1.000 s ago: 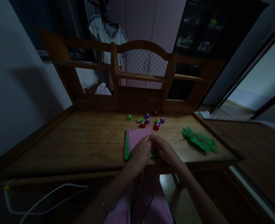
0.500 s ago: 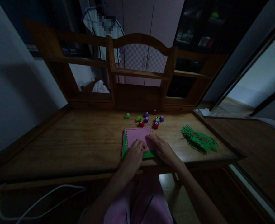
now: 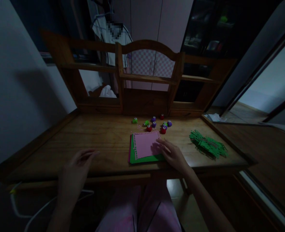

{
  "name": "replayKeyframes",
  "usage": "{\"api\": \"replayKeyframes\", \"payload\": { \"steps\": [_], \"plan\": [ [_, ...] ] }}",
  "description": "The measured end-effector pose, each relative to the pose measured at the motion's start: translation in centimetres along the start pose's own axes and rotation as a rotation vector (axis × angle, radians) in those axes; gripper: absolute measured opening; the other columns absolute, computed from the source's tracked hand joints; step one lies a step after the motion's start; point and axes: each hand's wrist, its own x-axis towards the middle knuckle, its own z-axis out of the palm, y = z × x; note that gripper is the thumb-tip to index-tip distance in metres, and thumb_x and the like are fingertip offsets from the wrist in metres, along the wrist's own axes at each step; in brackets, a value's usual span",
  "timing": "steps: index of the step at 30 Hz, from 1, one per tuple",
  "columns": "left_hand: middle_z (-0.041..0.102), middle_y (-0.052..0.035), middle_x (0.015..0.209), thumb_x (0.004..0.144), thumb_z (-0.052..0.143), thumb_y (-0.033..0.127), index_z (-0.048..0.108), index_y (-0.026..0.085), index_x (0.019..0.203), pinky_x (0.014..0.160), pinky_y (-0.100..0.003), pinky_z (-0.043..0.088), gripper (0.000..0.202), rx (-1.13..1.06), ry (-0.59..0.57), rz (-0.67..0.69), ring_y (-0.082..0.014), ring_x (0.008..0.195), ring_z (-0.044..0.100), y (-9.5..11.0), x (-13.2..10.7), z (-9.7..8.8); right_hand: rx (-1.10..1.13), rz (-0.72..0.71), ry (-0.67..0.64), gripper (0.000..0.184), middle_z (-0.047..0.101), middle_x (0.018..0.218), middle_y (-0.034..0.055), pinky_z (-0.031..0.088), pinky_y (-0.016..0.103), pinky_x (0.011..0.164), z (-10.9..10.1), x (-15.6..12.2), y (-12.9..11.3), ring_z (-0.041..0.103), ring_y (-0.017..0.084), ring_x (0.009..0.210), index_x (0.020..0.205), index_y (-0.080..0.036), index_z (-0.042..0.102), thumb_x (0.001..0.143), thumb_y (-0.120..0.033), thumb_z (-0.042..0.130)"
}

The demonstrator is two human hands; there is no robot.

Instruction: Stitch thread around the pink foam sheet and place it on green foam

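Observation:
A pink paper sheet (image 3: 146, 144) with rows of small punched holes along its left and top edges lies on a green sheet (image 3: 147, 159). A darker pink-red edge shows under the green at the left. My right hand (image 3: 173, 154) rests at the right side of the sheets, its fingers stretched out over the pink paper. Off to the left, my left hand (image 3: 76, 172) hangs over the desk's front edge, away from the paper. Its fingers are loosely extended and somewhat blurred, with nothing visible in them.
Several small craft punches in red (image 3: 148, 128), purple (image 3: 169, 123) and green (image 3: 135, 120) stand behind the paper, among pink paper bits (image 3: 139, 127). A green cut-paper pile (image 3: 208, 144) lies at the right. A wooden shelf (image 3: 144, 77) rises along the desk's back.
My left hand has left the pink paper and moved far to the left. My right hand stays at the sheet's right side. The view has shifted slightly.

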Motion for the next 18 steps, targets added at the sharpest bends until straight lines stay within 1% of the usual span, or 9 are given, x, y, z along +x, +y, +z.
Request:
{"api": "replayKeyframes", "payload": {
  "steps": [2, 3, 5, 8, 11, 13, 15, 16, 18],
  "plan": [
    [0.068, -0.0012, 0.094, 0.07, 0.064, 0.048, 0.063, 0.023, 0.088, 0.086, -0.036, 0.05, 0.031, -0.026, -0.039, 0.025, -0.0223, 0.091, 0.064, 0.8, 0.2, 0.1, -0.04, -0.05, 0.064, 0.034, 0.06, 0.119, 0.0034, 0.036, 0.044, 0.104, 0.0, -0.5, -0.9, 0.054, 0.022, 0.114, 0.123, -0.027, 0.053, 0.09, -0.022, 0.046],
    [0.068, -0.0012, 0.092, 0.07, 0.065, 0.048, 0.063, 0.023, 0.088, 0.085, -0.036, 0.05, 0.031, -0.007, -0.036, 0.036, -0.0219, 0.089, 0.064, 1.5, 0.1, 0.7, -0.062, -0.075, 0.104, 0.033, 0.061, 0.118, 0.0028, 0.034, 0.044, 0.106, -0.1, -0.8, -1.5, 0.055, 0.021, 0.112, 0.121, -0.028, 0.054, 0.09, -0.021, 0.046],
    [0.069, -0.0007, 0.088, 0.071, 0.065, 0.047, 0.065, 0.023, 0.086, 0.082, -0.034, 0.051, 0.028, 0.001, -0.092, 0.088, -0.0206, 0.085, 0.065, 3.7, -0.6, 3.0, -0.11, -0.101, 0.203, 0.031, 0.063, 0.115, 0.0018, 0.035, 0.044, 0.106, -0.7, -1.6, -2.9, 0.057, 0.02, 0.109, 0.117, -0.029, 0.057, 0.09, -0.018, 0.045],
    [0.07, -0.0007, 0.087, 0.078, 0.06, 0.04, 0.066, 0.021, 0.086, 0.076, -0.029, 0.052, 0.021, -0.101, -0.322, 0.268, -0.0175, 0.081, 0.065, 8.5, -2.6, 9.0, -0.212, -0.093, 0.342, 0.03, 0.065, 0.111, 0.0027, 0.043, 0.041, 0.098, -2.5, -2.9, -5.0, 0.058, 0.021, 0.108, 0.115, -0.028, 0.059, 0.089, -0.018, 0.048],
    [0.07, -0.0003, 0.091, 0.084, 0.054, 0.03, 0.066, 0.022, 0.091, 0.077, -0.026, 0.05, 0.016, -0.182, -0.566, 0.559, -0.0147, 0.083, 0.065, 14.2, -4.9, 16.0, -0.296, -0.062, 0.464, 0.027, 0.066, 0.107, 0.0033, 0.048, 0.035, 0.089, -4.5, -4.3, -6.4, 0.061, 0.02, 0.1, 0.11, -0.025, 0.061, 0.087, -0.016, 0.051],
    [0.07, -0.0017, 0.097, 0.085, 0.051, 0.025, 0.065, 0.024, 0.099, 0.081, -0.028, 0.049, 0.021, -0.15, -0.67, 0.764, -0.0164, 0.09, 0.064, 17.6, -6.1, 20.2, -0.376, -0.063, 0.546, 0.026, 0.066, 0.106, 0.0037, 0.048, 0.034, 0.088, -5.9, -5.3, -6.6, 0.062, 0.02, 0.097, 0.109, -0.024, 0.062, 0.085, -0.015, 0.054],
    [0.067, -0.0033, 0.105, 0.085, 0.047, 0.02, 0.062, 0.024, 0.108, 0.088, -0.031, 0.046, 0.028, -0.125, -0.696, 0.913, -0.0175, 0.099, 0.061, 20.1, -6.9, 23.4, -0.47, -0.056, 0.602, 0.026, 0.066, 0.107, 0.0038, 0.046, 0.033, 0.088, -7.3, -6.4, -6.0, 0.062, 0.02, 0.097, 0.108, -0.023, 0.062, 0.084, -0.016, 0.055],
    [0.064, -0.0043, 0.114, 0.085, 0.045, 0.016, 0.058, 0.024, 0.114, 0.094, -0.033, 0.043, 0.033, -0.117, -0.678, 0.97, -0.0176, 0.107, 0.057, 20.9, -7.1, 24.6, -0.504, -0.041, 0.631, 0.024, 0.066, 0.106, 0.0038, 0.046, 0.033, 0.088, -8.0, -7.1, -5.5, 0.062, 0.021, 0.097, 0.107, -0.023, 0.062, 0.084, -0.017, 0.055],
    [0.047, -0.0051, 0.136, 0.081, 0.045, 0.007, 0.048, 0.026, 0.127, 0.103, -0.037, 0.034, 0.05, -0.083, -0.619, 1.037, -0.018, 0.124, 0.043, 21.2, -7.1, 26.0, -0.568, 0.004, 0.707, 0.021, 0.067, 0.102, 0.0035, 0.046, 0.033, 0.085, -9.5, -8.6, -4.2, 0.064, 0.021, 0.093, 0.104, -0.022, 0.062, 0.084, -0.02, 0.056]
  ]
}}
